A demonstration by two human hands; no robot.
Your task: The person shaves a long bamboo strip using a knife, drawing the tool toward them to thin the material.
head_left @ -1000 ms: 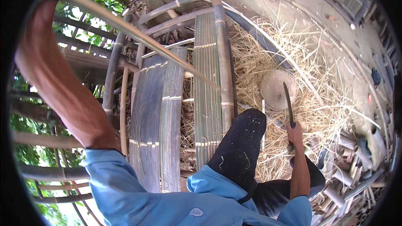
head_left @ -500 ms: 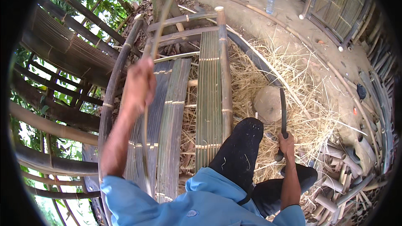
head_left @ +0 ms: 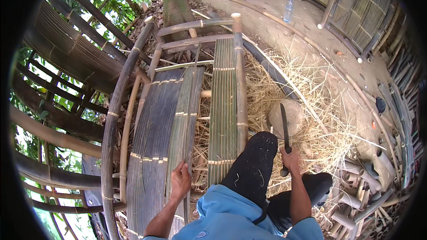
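Observation:
My left hand (head_left: 181, 181) is closed with its fingers pinching a long, thin bamboo strip (head_left: 193, 106). The strip lies lengthwise along the right edge of the greenish bamboo slats (head_left: 181, 111) on a bamboo bench frame. Dark slats (head_left: 155, 115) lie to its left, and a separate green slatted panel (head_left: 222, 111) runs along the bench's right side. Beside my right knee, my right hand (head_left: 291, 161) grips the handle of a machete (head_left: 283, 126). Its dark blade points away from me, over a round wood block (head_left: 296, 118).
Pale shavings (head_left: 311, 106) cover the ground around the block. A bamboo rail (head_left: 239, 75) edges the bench on the right, and another pole (head_left: 118, 102) on the left. Cut bamboo pieces (head_left: 351, 200) are heaped at lower right. A water bottle (head_left: 288, 11) stands at the back.
My left hand has come down and toward me from above the bench, and the strip it holds now lies along the slats. The machete has shifted slightly left, its blade tipping left.

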